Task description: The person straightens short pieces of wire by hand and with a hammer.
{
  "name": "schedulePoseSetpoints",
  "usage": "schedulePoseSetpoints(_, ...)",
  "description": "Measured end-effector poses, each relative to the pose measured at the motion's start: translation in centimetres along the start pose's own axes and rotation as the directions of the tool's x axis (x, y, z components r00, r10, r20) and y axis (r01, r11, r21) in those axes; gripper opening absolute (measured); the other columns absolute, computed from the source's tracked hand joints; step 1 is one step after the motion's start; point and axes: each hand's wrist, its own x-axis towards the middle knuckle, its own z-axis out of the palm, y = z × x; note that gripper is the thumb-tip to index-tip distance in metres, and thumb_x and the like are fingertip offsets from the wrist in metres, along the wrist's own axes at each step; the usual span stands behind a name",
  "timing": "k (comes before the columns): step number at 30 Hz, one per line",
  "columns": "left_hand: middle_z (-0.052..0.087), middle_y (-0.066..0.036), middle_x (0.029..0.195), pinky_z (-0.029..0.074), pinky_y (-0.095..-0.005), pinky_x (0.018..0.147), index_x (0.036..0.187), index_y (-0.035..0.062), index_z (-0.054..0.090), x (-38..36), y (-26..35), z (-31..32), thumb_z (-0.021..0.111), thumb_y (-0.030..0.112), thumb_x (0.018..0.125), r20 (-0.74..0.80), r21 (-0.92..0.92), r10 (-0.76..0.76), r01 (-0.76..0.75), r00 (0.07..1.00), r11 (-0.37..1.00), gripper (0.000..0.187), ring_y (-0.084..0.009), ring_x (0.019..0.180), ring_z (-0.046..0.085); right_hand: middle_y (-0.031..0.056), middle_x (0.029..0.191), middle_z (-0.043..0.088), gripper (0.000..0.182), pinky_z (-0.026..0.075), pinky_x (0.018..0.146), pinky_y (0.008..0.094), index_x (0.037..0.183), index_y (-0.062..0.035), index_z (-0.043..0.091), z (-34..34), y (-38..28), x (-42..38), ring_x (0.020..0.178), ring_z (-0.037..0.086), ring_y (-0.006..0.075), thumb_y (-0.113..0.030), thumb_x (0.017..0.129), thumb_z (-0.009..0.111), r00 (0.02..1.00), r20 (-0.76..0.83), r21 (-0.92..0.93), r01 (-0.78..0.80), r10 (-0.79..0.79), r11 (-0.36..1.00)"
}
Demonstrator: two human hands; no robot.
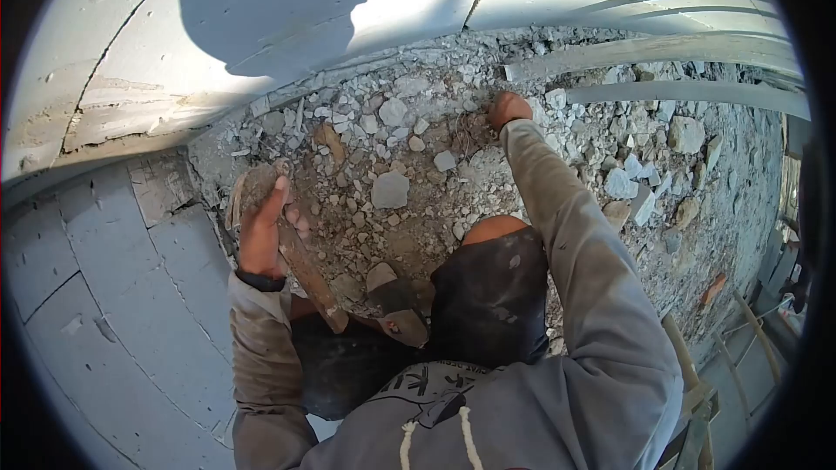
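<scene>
My left hand (261,231) is wrapped around a wooden-handled hammer (312,283), close to its dust-caked head. The handle slants down toward my knees. Stretched far forward, my right hand (510,108) is closed in a fist, low over the rubble (418,144) near the foot of the wall; what its fingers hold, if anything, is hidden. Just beyond that fist lies the end of a long pale board (644,54). A flat grey stone (390,190) sits in the debris between my two hands.
A sunlit pale wall (131,61) runs along the far side, with a shadow on it. Smooth grey slabs (113,296) cover the left. A second grey strip (697,96) lies beside the board. Larger broken chunks (686,134) and wooden pieces (697,409) lie to the right.
</scene>
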Motion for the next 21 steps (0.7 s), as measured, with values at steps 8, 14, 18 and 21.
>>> schedulePoseSetpoints(8,0.047,-0.001,0.065,0.041,-0.0287,0.052,0.094,0.0076,0.057,-1.0,0.0,0.4,0.063,0.034,0.086,0.024,0.055,0.177,-0.178,0.984,0.983,0.028,-0.0136,0.056,0.049,0.0188,0.099,0.063,0.016,0.048,0.081,0.0438,0.086,-0.009,0.063,-1.3,-0.8,-1.1,0.09,0.06,0.037,-0.018,0.075,0.055,0.984,-0.176,0.164,0.054,-0.025,0.985)
schedulePoseSetpoints(14,0.048,0.0,0.065,0.043,-0.0278,0.052,0.098,0.0069,0.058,-1.8,1.0,0.8,0.065,0.029,0.085,0.088,0.017,0.196,-0.199,0.977,0.98,0.026,-0.0125,0.057,0.05,0.0173,0.092,0.058,0.019,0.047,0.079,0.0443,0.091,-0.006,0.058,-3.9,-7.2,-5.0,0.091,0.057,0.0366,-0.014,0.074,0.057,0.803,-0.135,0.032,0.589,-0.581,0.807)
schedulePoseSetpoints(18,0.05,-0.001,0.067,0.044,-0.027,0.051,0.103,0.0058,0.058,-1.6,0.7,0.9,0.065,0.028,0.085,0.082,0.019,0.216,-0.219,0.973,0.976,0.03,-0.0119,0.057,0.05,0.0161,0.098,0.061,0.028,0.048,0.081,0.0427,0.101,-0.0062,0.059,-2.1,-8.6,-3.6,0.093,0.058,0.0358,-0.015,0.075,0.058,0.588,0.065,-0.156,0.804,-0.806,0.574)
schedulePoseSetpoints(21,0.051,-0.001,0.07,0.044,-0.0266,0.051,0.112,0.0047,0.056,-2.0,0.6,1.3,0.063,0.029,0.086,0.06,0.088,0.256,-0.26,0.965,0.961,0.036,-0.0112,0.057,0.05,0.0158,0.102,0.063,0.031,0.048,0.083,0.0412,0.106,-0.0081,0.059,-1.7,-9.0,-2.6,0.096,0.059,0.0344,-0.015,0.076,0.057,0.685,0.288,-0.258,0.729,-0.67,0.634)
